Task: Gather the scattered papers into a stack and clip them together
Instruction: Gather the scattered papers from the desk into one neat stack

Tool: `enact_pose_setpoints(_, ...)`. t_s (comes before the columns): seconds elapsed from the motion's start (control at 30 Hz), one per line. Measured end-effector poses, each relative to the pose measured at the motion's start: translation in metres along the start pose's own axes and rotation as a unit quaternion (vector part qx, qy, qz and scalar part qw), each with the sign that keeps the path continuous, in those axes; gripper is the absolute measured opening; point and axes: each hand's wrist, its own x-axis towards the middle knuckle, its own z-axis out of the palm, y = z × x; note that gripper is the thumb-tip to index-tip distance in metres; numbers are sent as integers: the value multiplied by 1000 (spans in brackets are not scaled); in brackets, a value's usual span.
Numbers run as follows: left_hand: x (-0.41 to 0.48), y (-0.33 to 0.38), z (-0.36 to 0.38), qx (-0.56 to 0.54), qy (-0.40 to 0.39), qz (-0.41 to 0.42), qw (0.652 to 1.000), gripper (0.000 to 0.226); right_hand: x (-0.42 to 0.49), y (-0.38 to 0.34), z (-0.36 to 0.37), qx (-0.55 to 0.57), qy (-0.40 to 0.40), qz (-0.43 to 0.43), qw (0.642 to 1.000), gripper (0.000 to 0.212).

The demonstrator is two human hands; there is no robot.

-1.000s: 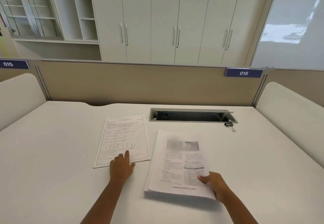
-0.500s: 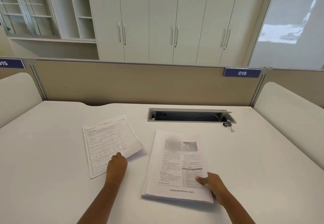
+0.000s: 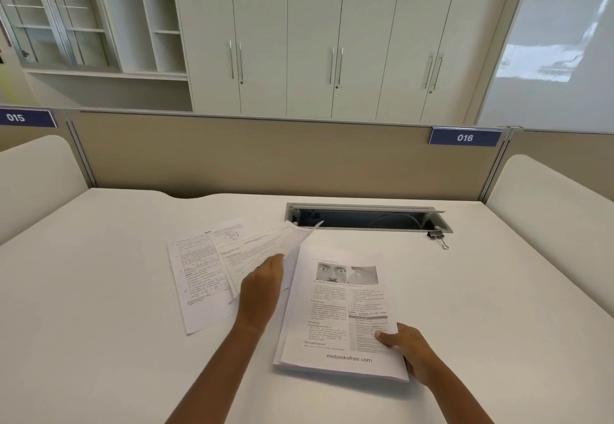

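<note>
At centre frame my left hand grips a raised sheet; my right hand pinches the stack, lower right.

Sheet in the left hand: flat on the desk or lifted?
Lifted. The left hand holds the sheet tilted off the desk, its far corner curling up; another sheet lies flat beneath.

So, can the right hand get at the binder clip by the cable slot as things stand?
Probably yes: only bare desk lies between the right hand and the binder clip. But that hand pinches the corner of the stack now, so it must let go first.
</note>
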Motion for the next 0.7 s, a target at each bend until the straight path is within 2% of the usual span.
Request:
enact_pose_setpoints(0.13,-22,30,5,-51,-17,130,990,40,0,0,-2,4,-3,-4,1000,11)
enact_pose_setpoints(0.23,-48,49,18,-60,-86,212,972,48,0,0,-3,-1,-5,-3,1000,10)
enact_pose_setpoints(0.33,-72,55,29,-64,-138,271,951,44,4,0,-3,-37,17,-1,999,18)
enact_pose_setpoints(0.4,-81,55,33,-76,-136,299,942,44,5,0,-3,-50,20,8,999,24)
enact_pose_setpoints(0.5,-86,53,35,-93,-118,320,935,54,1,-3,-3,-51,-6,18,999,21)
enact_pose_setpoints(0.6,-86,51,34,-102,-116,343,926,50,-4,-6,-5,-32,-23,22,999,27)
enact_pose_setpoints(0.7,-88,49,35,-109,-124,360,918,42,-2,-6,-8,48,-32,46,997,56)
